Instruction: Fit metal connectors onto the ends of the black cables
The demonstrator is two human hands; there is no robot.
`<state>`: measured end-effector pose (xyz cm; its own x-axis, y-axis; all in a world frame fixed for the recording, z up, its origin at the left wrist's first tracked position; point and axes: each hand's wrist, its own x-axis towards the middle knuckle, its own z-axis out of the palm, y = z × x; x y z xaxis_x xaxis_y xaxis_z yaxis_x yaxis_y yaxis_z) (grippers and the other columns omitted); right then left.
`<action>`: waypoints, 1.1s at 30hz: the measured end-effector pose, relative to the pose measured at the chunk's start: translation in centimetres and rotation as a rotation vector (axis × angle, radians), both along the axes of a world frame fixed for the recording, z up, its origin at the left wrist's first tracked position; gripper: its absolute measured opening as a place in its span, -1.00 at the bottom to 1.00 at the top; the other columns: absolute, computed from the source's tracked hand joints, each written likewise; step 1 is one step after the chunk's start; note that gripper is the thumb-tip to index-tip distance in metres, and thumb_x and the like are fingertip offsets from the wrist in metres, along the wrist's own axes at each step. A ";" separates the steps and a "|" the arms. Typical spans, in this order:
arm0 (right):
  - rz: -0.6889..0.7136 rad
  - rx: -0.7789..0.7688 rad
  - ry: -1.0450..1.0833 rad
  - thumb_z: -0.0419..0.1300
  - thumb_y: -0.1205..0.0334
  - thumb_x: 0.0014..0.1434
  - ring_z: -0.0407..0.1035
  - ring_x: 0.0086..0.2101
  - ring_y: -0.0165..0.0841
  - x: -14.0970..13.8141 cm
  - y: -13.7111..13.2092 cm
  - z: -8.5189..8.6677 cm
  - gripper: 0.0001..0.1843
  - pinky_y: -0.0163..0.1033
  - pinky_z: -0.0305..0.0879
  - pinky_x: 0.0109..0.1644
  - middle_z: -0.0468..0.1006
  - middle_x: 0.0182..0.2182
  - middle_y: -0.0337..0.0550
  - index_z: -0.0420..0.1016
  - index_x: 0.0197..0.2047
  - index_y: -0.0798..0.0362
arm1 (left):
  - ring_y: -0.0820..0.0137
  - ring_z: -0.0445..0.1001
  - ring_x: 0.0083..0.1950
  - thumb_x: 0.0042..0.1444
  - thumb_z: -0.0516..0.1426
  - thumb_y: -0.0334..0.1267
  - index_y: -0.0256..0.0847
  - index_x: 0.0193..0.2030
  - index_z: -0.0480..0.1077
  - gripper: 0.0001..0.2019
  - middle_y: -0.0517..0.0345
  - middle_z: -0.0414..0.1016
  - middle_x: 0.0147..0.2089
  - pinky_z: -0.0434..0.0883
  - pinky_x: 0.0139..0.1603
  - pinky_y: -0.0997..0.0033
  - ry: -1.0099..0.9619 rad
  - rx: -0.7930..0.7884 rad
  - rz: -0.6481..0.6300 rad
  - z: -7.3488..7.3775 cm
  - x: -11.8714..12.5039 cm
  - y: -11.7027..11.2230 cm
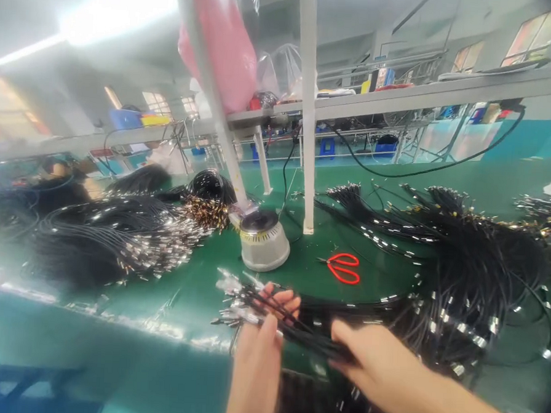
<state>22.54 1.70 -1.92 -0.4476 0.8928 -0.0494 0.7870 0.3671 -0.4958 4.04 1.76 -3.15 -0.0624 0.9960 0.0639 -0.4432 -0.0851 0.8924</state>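
My left hand is closed around a bundle of thin black cables near their metal-tipped ends, which fan out to the left. My right hand grips the same bundle a little further right, fingers wrapped on the black strands. The cables run on to the right into a large tangled pile on the green table. Both hands are at the table's near edge.
A round white pot stands mid-table, red scissors to its right. Another heap of black cables with metal ends lies at left. White frame posts rise behind, carrying a shelf with bags and boxes.
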 end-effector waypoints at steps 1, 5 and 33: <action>-0.005 0.054 -0.035 0.14 0.24 0.14 0.43 -0.43 -0.20 -0.1 -1.0 -1.2 -0.90 -0.22 0.25 -0.35 0.58 -0.42 -0.09 0.41 -0.24 0.02 | 0.18 0.54 0.00 0.15 0.16 -0.03 -0.12 0.10 0.33 -0.59 0.00 0.56 -0.02 0.43 0.08 0.10 -0.124 -0.055 -0.054 0.6 0.7 -0.2; 0.092 0.076 0.091 0.25 0.12 0.07 0.47 -0.36 -0.18 0.1 -3.9 -2.4 -0.81 -0.20 0.34 -0.25 0.61 -0.34 -0.08 0.48 -0.23 -0.03 | 0.62 0.12 -0.71 0.17 0.17 -0.09 -0.21 -0.26 0.44 -0.79 0.40 0.17 -0.70 0.30 -0.62 0.60 -0.359 -0.156 -0.256 0.1 2.9 -1.4; -0.094 -0.176 0.786 0.20 0.18 0.19 0.38 -0.27 -0.36 -2.9 2.6 7.0 -0.75 -0.27 0.27 -0.22 0.54 -0.23 -0.18 0.51 -0.07 0.02 | 0.63 0.00 -0.70 0.26 0.07 -0.11 -0.25 -0.17 0.48 -0.74 0.39 0.09 -0.67 0.30 -0.51 0.55 -0.388 0.045 -0.788 -2.1 2.0 -2.6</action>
